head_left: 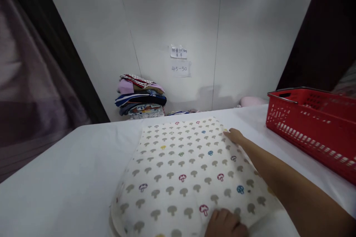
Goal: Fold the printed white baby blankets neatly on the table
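Observation:
A cream cloth (pixel 180 170) with a mushroom print lies spread on the white table, its layers showing along the rounded near left edge. My right hand (pixel 235 135) reaches to the far right edge of the cloth, its fingers closed on the border there. At the bottom of the view, my left hand (pixel 226 225) rests on the near right part of the cloth with curled fingers. The fingertips of the left hand are partly hidden, and its wrist is out of view.
A red plastic basket (pixel 308 126) stands on the table (pixel 66 170) at the right. Behind the table is a stack of folded clothes (pixel 141 100). Two paper notes (pixel 181 69) are on the pale wall. A draped curtain (pixel 33 81) hangs at the left.

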`<action>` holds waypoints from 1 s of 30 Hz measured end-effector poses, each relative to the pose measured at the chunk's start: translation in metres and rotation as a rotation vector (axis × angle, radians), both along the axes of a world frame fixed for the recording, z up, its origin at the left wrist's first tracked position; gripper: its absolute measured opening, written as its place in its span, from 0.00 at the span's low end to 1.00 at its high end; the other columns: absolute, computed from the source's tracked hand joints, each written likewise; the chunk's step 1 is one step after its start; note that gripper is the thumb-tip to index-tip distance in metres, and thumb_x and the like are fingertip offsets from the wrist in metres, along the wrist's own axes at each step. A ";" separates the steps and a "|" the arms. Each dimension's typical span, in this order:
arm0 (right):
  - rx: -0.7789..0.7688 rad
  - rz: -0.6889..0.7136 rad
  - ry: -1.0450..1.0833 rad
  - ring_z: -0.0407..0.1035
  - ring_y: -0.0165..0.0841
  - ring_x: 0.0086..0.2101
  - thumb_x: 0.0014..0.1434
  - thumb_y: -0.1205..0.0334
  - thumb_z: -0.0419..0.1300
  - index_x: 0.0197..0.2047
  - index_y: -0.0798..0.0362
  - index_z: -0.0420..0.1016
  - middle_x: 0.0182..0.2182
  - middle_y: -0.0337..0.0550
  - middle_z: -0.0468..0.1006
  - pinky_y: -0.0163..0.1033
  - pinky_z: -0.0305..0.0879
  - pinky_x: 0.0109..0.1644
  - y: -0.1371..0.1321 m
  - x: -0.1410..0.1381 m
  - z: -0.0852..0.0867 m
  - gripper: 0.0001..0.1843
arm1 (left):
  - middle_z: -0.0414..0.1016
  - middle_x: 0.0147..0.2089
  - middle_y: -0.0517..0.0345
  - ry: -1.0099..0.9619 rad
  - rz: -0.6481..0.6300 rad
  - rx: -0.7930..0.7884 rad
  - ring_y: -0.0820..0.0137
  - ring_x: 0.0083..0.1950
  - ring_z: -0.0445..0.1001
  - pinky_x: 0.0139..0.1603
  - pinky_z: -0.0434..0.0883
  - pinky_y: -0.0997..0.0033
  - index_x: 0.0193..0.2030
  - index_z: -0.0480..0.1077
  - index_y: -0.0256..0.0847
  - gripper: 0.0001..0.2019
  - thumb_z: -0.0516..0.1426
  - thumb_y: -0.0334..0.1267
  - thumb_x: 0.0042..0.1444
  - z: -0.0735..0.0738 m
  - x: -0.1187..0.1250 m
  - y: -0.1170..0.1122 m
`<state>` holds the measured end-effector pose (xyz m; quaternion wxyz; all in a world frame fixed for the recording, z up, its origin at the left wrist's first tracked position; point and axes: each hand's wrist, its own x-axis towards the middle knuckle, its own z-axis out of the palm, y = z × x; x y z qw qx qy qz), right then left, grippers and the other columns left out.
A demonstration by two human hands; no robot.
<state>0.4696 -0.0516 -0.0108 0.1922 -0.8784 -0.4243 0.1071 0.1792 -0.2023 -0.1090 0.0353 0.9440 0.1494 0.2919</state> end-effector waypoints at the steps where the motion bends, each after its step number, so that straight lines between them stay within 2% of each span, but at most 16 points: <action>1: -0.010 0.000 0.010 0.69 0.44 0.46 0.55 0.49 0.56 0.48 0.59 0.72 0.44 0.56 0.76 0.40 0.64 0.46 -0.013 -0.004 0.002 0.24 | 0.72 0.27 0.63 0.007 -0.018 -0.001 0.70 0.31 0.68 0.29 0.61 0.69 0.29 0.67 0.45 0.03 0.57 0.36 0.54 0.008 -0.001 0.000; 4: -0.039 -0.005 0.058 0.68 0.43 0.48 0.55 0.49 0.58 0.50 0.57 0.71 0.46 0.53 0.75 0.40 0.63 0.48 -0.060 -0.019 0.003 0.25 | 0.73 0.37 0.61 0.115 -0.090 -0.139 0.69 0.39 0.68 0.38 0.64 0.67 0.35 0.67 0.44 0.03 0.58 0.36 0.53 0.040 -0.011 -0.001; 6: -0.056 -0.016 0.104 0.68 0.42 0.48 0.55 0.49 0.58 0.53 0.57 0.70 0.47 0.53 0.75 0.39 0.63 0.49 -0.097 -0.030 0.003 0.26 | 0.72 0.42 0.59 0.184 -0.106 -0.238 0.68 0.44 0.66 0.43 0.64 0.66 0.41 0.67 0.44 0.09 0.55 0.30 0.54 0.061 -0.019 -0.002; 8: -0.071 -0.038 0.147 0.69 0.40 0.47 0.56 0.50 0.58 0.55 0.57 0.68 0.47 0.52 0.74 0.38 0.64 0.48 -0.135 -0.040 0.004 0.27 | 0.71 0.44 0.57 0.234 -0.128 -0.280 0.67 0.46 0.65 0.47 0.63 0.64 0.45 0.67 0.43 0.13 0.52 0.27 0.54 0.076 -0.023 -0.002; 11: -0.036 -0.089 0.268 0.72 0.37 0.40 0.54 0.49 0.60 0.57 0.55 0.65 0.46 0.51 0.74 0.37 0.68 0.43 -0.189 -0.052 0.004 0.30 | 0.70 0.46 0.55 0.263 -0.147 -0.290 0.66 0.48 0.64 0.49 0.63 0.62 0.48 0.67 0.42 0.16 0.50 0.24 0.54 0.086 -0.023 -0.002; 14: 0.053 -0.130 0.542 0.72 0.32 0.27 0.53 0.48 0.62 0.60 0.53 0.60 0.36 0.48 0.77 0.38 0.70 0.30 -0.228 -0.061 0.002 0.35 | 0.70 0.48 0.55 0.257 -0.146 -0.284 0.65 0.50 0.64 0.50 0.62 0.61 0.49 0.67 0.42 0.18 0.49 0.24 0.54 0.087 -0.021 -0.003; 16: 0.098 -0.132 0.638 0.68 0.29 0.20 0.55 0.50 0.61 0.60 0.54 0.57 0.27 0.43 0.76 0.36 0.68 0.25 -0.242 -0.065 -0.001 0.34 | 0.70 0.48 0.55 0.240 -0.138 -0.279 0.66 0.50 0.64 0.50 0.62 0.62 0.48 0.67 0.43 0.17 0.49 0.25 0.55 0.086 -0.021 -0.003; 18: 0.122 -0.120 0.587 0.66 0.27 0.17 0.58 0.52 0.58 0.59 0.55 0.59 0.21 0.38 0.73 0.33 0.66 0.23 -0.247 -0.067 -0.005 0.29 | 0.70 0.47 0.55 0.222 -0.121 -0.267 0.66 0.49 0.64 0.50 0.62 0.63 0.47 0.67 0.43 0.15 0.49 0.26 0.56 0.086 -0.021 -0.004; 20: 0.138 -0.119 0.495 0.65 0.26 0.16 0.60 0.53 0.56 0.58 0.55 0.62 0.19 0.37 0.72 0.31 0.65 0.23 -0.247 -0.068 -0.008 0.25 | 0.70 0.46 0.56 0.212 -0.097 -0.247 0.67 0.48 0.65 0.48 0.63 0.64 0.46 0.67 0.43 0.13 0.50 0.28 0.57 0.087 -0.021 -0.006; 22: 0.162 -0.124 0.417 0.66 0.26 0.18 0.61 0.53 0.55 0.56 0.54 0.64 0.24 0.39 0.74 0.31 0.64 0.25 -0.248 -0.069 -0.009 0.23 | 0.70 0.45 0.56 0.210 -0.069 -0.221 0.67 0.47 0.65 0.47 0.63 0.64 0.45 0.68 0.43 0.11 0.51 0.29 0.57 0.088 -0.021 -0.009; 24: 0.200 -0.133 0.341 0.70 0.28 0.26 0.60 0.54 0.56 0.54 0.52 0.66 0.32 0.42 0.76 0.32 0.66 0.32 -0.251 -0.070 -0.008 0.21 | 0.69 0.45 0.57 0.216 -0.034 -0.196 0.67 0.46 0.65 0.46 0.63 0.65 0.43 0.68 0.43 0.08 0.53 0.30 0.56 0.089 -0.020 -0.012; 26: 0.254 -0.110 0.171 0.70 0.31 0.35 0.59 0.56 0.56 0.51 0.52 0.70 0.39 0.44 0.75 0.34 0.64 0.40 -0.259 -0.072 -0.008 0.18 | 0.69 0.43 0.57 0.225 0.003 -0.171 0.67 0.45 0.64 0.45 0.63 0.66 0.41 0.68 0.42 0.06 0.53 0.31 0.57 0.090 -0.018 -0.014; 28: 0.318 -0.036 -0.028 0.69 0.33 0.39 0.59 0.57 0.55 0.47 0.52 0.72 0.41 0.45 0.74 0.35 0.63 0.43 -0.268 -0.076 -0.009 0.14 | 0.69 0.41 0.57 0.238 0.027 -0.147 0.66 0.44 0.64 0.44 0.62 0.66 0.40 0.69 0.42 0.05 0.53 0.32 0.57 0.092 -0.015 -0.016; 30: 0.396 0.081 -0.156 0.68 0.33 0.38 0.60 0.60 0.52 0.43 0.51 0.73 0.39 0.44 0.74 0.36 0.63 0.42 -0.275 -0.081 -0.011 0.12 | 0.68 0.40 0.56 0.258 0.038 -0.133 0.66 0.43 0.64 0.44 0.62 0.66 0.39 0.70 0.42 0.05 0.53 0.34 0.57 0.094 -0.011 -0.016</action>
